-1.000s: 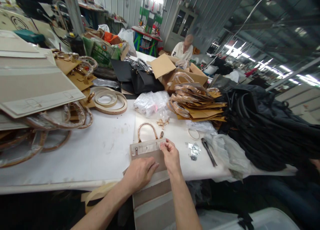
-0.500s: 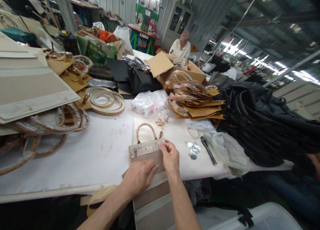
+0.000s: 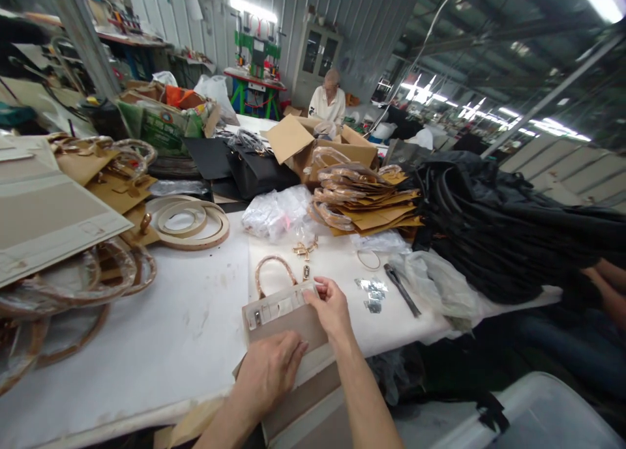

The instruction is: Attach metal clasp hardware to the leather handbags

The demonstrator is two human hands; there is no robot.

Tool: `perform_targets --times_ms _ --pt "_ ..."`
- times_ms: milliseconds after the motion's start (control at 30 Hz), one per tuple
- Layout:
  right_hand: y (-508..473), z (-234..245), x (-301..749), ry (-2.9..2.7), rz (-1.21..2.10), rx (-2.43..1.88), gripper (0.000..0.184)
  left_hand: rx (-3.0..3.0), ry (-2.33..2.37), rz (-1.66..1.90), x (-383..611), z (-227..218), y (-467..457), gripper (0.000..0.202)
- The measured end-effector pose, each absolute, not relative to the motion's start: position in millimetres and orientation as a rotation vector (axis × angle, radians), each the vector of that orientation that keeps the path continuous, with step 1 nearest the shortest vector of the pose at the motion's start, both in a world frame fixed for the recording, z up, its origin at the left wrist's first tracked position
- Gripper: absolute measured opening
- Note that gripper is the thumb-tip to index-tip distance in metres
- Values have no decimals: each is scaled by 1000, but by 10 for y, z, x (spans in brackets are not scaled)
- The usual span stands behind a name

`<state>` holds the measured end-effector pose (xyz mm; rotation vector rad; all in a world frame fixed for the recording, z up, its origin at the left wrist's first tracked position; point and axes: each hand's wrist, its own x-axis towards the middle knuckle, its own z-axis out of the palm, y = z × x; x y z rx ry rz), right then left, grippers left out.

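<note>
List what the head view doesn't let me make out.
Head view: the left hand hides whatever lies beneath it.
Head view: the right hand covers part of the flat taupe panel near its upper right corner.
Head view: the small, flat, silvery pieces overlap, too small to count.
Head view: the bottom edge cuts off the translucent plastic container.

The panel [image 3: 288, 321] looks matt and smooth, its handle [image 3: 274, 259] glossy; the small plates [image 3: 375, 295] look shiny metal, the bag [image 3: 435, 283] crinkled plastic.
</note>
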<state>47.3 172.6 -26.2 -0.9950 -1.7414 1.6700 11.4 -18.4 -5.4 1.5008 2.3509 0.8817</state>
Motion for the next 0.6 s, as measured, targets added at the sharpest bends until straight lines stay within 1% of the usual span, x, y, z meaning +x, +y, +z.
perform_targets --times_ms 67,167,267,433,600 --pt "1770 -226 452 -1712 1745 -989 47 1508 2364 863 112 -62 -180 34" --pt "1802 -191 457 -1680 1788 -956 41 1515 2353 852 105 -77 -175 33" --pt "1821 -180 516 -1715 1836 -853 39 1495 2301 931 86 -79 -188 33" --pt "1856 -186 631 -1785 1916 -649 41 1376 2107 1175 36 -8 -256 32" --pt "1832 -216 674 -1808 1856 -596 40 1346 2007 1295 10 22 -263 31"
